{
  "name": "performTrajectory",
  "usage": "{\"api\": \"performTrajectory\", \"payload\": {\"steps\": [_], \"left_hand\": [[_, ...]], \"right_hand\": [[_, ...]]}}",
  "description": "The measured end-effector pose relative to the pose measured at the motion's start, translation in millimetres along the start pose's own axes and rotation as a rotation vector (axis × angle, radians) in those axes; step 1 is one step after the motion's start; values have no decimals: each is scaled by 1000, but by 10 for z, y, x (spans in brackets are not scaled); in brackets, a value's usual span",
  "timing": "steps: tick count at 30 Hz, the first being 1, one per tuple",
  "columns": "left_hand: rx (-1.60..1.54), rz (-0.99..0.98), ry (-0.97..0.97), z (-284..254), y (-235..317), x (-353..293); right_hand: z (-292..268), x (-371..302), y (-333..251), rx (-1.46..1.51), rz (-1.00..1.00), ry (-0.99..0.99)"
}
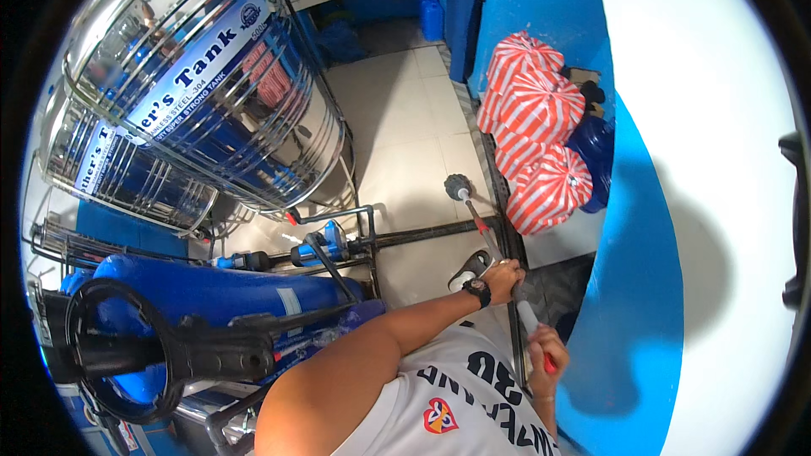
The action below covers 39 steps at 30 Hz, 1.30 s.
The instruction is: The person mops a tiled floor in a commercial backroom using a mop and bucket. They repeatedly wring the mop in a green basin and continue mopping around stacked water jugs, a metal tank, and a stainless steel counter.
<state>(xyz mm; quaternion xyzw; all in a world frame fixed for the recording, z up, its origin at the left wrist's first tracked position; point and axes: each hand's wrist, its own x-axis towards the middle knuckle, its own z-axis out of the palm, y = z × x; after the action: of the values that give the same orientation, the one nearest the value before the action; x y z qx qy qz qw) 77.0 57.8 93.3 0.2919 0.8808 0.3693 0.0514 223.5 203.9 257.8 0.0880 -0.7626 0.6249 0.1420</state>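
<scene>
Seen against the pale tiled floor, the round brush head is left of the striped bags; your left hand and right hand both grip its long pole.

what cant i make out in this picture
Head view: stretch of the brush pole inside the left hand, covered by its fingers.
Head view: contents of the striped covers, hidden by the covers themselves.
Head view: upper end of the large steel tank, cut off by the picture's edge.
Head view: dial of the wristwatch, too small to read.
</scene>
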Motion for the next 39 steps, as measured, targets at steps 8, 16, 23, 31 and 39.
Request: {"api": "performTrajectory", "payload": {"steps": [8, 16, 23, 31, 39], "left_hand": [[368, -37, -308, -113, -773, 587], [36, -666, -205, -1196, -2204, 1343], [-10, -1050, 115, -1587, -3356, -668], [-13, -1196, -572, -676, -3234, -2444], [-112, -1101, -256, -1611, -4801, -682]], "right_hand": [[361, 647, 1270, 83, -21, -105], [979, 2099, 2350, 153, 145, -153], [1740, 3872, 2943, 193, -48, -295], [3356, 5653, 3356, 79, -27, -320], [4636, 7343, 3682, 3, 14, -341]]}}
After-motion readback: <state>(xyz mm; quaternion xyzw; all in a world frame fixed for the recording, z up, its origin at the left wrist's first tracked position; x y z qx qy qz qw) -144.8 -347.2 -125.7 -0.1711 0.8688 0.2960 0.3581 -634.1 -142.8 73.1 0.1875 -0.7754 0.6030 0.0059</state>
